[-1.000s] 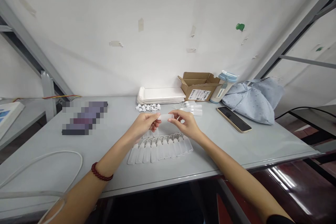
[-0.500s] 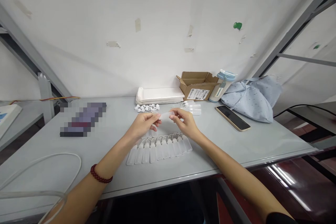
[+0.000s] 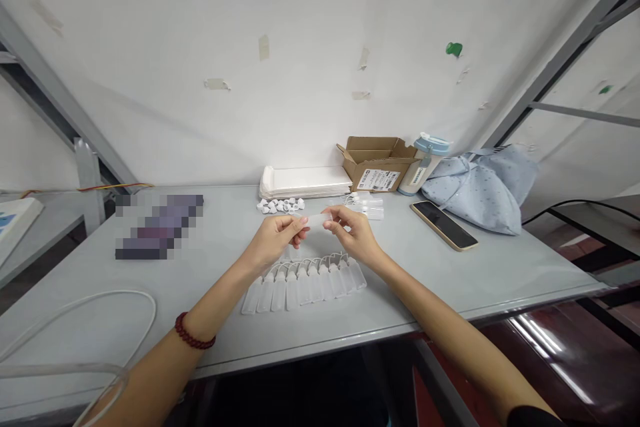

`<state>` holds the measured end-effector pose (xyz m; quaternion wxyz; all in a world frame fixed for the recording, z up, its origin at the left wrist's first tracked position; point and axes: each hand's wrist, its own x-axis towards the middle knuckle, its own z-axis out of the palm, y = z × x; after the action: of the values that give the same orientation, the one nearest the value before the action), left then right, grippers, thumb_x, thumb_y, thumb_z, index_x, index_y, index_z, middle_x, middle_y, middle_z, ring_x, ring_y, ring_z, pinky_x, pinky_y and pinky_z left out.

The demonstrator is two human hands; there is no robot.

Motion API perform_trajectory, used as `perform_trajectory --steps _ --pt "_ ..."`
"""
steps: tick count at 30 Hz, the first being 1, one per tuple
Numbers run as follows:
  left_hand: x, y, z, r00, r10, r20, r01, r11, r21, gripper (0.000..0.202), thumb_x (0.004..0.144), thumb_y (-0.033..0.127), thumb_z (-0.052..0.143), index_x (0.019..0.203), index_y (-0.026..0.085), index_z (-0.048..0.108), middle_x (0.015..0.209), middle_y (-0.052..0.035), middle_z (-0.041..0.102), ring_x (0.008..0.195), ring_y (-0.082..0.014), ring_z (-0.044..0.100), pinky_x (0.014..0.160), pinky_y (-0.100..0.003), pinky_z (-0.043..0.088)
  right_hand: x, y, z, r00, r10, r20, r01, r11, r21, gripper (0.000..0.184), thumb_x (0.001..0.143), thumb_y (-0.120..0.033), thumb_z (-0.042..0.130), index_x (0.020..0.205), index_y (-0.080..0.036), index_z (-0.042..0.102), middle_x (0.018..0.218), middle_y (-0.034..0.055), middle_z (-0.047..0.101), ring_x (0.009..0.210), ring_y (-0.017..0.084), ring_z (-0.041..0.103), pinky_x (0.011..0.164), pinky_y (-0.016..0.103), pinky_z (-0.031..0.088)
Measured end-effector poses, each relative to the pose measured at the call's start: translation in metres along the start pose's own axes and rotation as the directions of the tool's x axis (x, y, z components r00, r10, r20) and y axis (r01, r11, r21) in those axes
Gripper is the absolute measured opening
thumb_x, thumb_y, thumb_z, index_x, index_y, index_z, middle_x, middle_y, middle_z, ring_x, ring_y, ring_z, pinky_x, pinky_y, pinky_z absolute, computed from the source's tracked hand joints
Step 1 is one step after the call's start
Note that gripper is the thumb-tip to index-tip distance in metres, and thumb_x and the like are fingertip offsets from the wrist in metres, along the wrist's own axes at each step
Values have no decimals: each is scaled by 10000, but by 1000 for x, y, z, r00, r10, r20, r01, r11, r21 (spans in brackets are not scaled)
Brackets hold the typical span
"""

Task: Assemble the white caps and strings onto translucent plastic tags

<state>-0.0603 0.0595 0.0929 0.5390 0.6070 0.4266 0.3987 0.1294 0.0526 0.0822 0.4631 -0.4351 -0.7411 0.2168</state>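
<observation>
Between my two hands, above the table, is a small translucent plastic bottle (image 3: 316,220), lying sideways. My left hand (image 3: 278,237) pinches its left end, and my right hand (image 3: 351,229) grips the right end with thumb and fingers. Below my hands lies a row of several similar translucent bottles (image 3: 305,285) with white cord loops at their tops. Part of that row is hidden behind my left hand. Just beyond my left hand is a group of small white caps (image 3: 281,205). More bottles with loops (image 3: 371,203) lie behind my right hand.
A stack of white flat packs (image 3: 306,180) stands against the wall beside an open cardboard box (image 3: 380,165). Farther right are a blue-lidded cup (image 3: 425,163), a light blue bag (image 3: 483,190) and a phone (image 3: 444,225). A white cable (image 3: 135,292) loops over the left side.
Both hands keep hold of the bottle in nearly the same place. A little more of the bottle shows between them now.
</observation>
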Motion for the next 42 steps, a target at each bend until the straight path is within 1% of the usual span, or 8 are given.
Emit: perform_trajectory --steps 4,10,17,26,29,33,39,42 --pt "-3 4 2 995 92 -29 -89 991 103 354 750 488 613 669 144 635 658 -25 610 589 -124 528 622 -274 455 0 0 -1 1000 24 15 -24 999 31 171 839 -327 521 861 -171 590 692 14 569 615 122 501 580 247 403" --pt "-2 1 2 981 193 -27 -188 972 139 262 729 415 641 741 153 647 679 -13 605 659 -146 556 664 -271 464 0 1 -2 997 70 27 -72 994 79 215 827 -379 526 833 -170 577 629 -11 508 588 118 481 572 246 393" --pt "-2 0 2 976 216 -13 -210 961 182 239 742 392 636 773 155 643 758 -28 634 687 -150 567 666 -264 463 1 -1 -2 991 125 49 -130 985 112 214 824 -372 518 779 -170 571 584 -18 504 562 116 479 569 245 384" --pt "-2 -6 3 971 238 -28 -222 939 262 233 761 397 614 821 175 651 863 -42 671 817 -184 609 773 -287 478 4 2 -3 961 243 135 -267 944 196 284 797 -424 529 673 -169 548 515 -34 466 508 104 421 535 243 332" --pt "-1 -5 2 982 190 4 -186 956 227 250 757 410 618 787 165 650 785 -29 648 722 -158 588 711 -280 483 5 4 0 957 254 141 -284 920 270 353 802 -457 518 587 -178 488 497 -35 440 491 102 409 539 253 340" --pt "1 -2 2 999 47 23 -49 992 112 346 745 492 608 716 148 622 711 -31 615 641 -143 564 608 -277 492 5 5 5 949 261 176 -306 897 318 419 824 -498 493 553 -183 435 514 -30 445 487 97 421 543 256 360" --pt "0 0 3 982 -187 38 186 982 24 442 749 558 587 719 119 630 652 -30 579 563 -123 537 500 -250 453 4 4 5 955 236 182 -284 905 317 340 818 -492 525 732 -163 543 608 -18 518 520 98 469 552 249 391" --pt "0 0 2 973 -230 29 231 973 -5 434 755 543 597 715 112 633 590 -1 533 503 -97 496 471 -232 421 2 5 6 969 190 160 -227 938 263 310 803 -449 568 907 -158 592 668 -13 529 543 102 490 549 248 409"
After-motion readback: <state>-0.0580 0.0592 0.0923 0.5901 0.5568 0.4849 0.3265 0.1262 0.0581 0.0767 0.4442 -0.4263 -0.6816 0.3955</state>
